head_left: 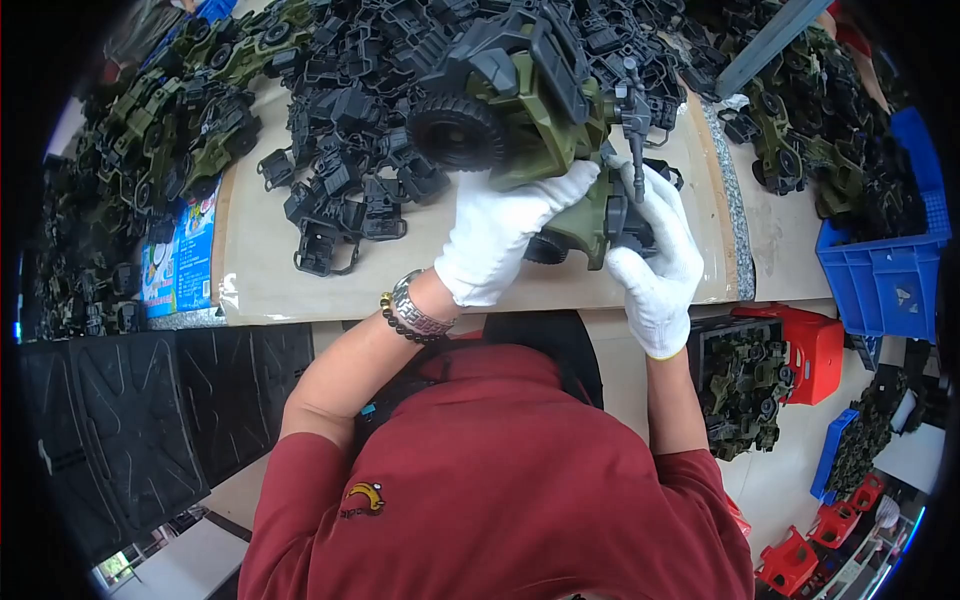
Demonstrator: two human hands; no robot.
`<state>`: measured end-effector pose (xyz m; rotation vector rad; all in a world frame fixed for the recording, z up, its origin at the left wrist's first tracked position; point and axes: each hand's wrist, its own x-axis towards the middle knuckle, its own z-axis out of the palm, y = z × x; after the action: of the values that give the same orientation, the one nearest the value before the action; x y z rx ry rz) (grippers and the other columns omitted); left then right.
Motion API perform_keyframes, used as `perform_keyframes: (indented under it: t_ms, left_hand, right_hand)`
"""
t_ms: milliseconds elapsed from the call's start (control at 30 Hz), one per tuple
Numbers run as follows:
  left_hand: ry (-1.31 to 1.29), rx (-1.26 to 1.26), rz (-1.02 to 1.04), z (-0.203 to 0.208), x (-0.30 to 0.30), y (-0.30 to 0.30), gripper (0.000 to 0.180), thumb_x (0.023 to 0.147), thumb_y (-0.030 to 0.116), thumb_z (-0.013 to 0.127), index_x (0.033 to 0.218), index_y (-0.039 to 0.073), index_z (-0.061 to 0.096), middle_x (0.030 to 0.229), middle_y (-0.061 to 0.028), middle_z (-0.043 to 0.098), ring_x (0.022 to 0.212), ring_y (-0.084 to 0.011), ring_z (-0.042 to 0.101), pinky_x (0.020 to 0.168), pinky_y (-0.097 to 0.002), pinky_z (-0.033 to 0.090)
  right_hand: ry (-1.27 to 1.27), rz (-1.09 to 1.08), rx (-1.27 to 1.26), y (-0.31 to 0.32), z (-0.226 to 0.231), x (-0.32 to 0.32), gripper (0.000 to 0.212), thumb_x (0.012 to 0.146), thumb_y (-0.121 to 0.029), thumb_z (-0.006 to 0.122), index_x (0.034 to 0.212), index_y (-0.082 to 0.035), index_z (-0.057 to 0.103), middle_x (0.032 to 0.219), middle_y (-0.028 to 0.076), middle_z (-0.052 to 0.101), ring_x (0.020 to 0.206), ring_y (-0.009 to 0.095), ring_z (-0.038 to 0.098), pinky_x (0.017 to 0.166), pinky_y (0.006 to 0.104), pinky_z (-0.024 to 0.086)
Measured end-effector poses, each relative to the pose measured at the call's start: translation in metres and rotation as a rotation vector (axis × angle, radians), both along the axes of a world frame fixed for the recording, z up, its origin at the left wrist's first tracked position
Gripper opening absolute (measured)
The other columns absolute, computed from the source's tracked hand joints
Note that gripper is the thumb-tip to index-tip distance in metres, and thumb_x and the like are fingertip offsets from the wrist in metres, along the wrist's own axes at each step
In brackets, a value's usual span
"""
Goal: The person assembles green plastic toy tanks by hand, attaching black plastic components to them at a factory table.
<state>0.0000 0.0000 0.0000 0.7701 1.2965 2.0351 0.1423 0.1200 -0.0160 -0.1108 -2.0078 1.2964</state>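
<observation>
A dark green toy jeep (540, 125) with chunky black wheels is raised above the table, tilted on its side. My left hand (490, 235), in a white glove, grips it from below, fingers closed round the body beside a wheel. A black toy machine gun (632, 125) sticks out along the jeep's right side. My right hand (665, 265), gloved too, is curved round the jeep's right end. Its fingers lie next to the gun barrel and its thumb is on the near side. The right fingertips are partly hidden behind the gun.
A heap of black plastic frame parts (345, 130) covers the table's far side. Green toy jeeps (150, 130) are piled at left, more (790, 140) at right. A blue crate (880, 285), a red stool (805, 345) and black panels (110, 430) stand around the table (275, 290).
</observation>
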Motion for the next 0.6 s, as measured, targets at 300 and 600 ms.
perform_keyframes:
  t_ms: [300,600]
  left_hand:
    - [0.387,-0.191,-0.053,0.014,-0.010,-0.008,0.048,0.089,0.019,0.079,0.130,0.001,0.060,0.128,-0.0111,0.065,0.117,-0.0172,0.061,0.101,-0.0342,0.052]
    - [-0.949,0.447,-0.202,0.045,-0.001,0.002,0.028,0.100,0.034,0.063,0.117,0.011,0.065,0.110,-0.0024,0.070,0.102,-0.0170,0.067,0.092,-0.0352,0.055]
  right_hand:
    - [-0.165,-0.017,0.447,0.009,0.012,0.001,0.050,0.084,-0.014,0.070,0.126,0.009,0.057,0.142,0.029,0.047,0.126,0.045,0.050,0.108,0.0468,0.040]
    - [-0.014,-0.145,0.455,-0.019,0.080,-0.032,0.113,0.079,-0.073,0.068,0.156,0.000,0.028,0.152,0.024,0.040,0.139,0.038,0.043,0.116,0.0490,0.033]
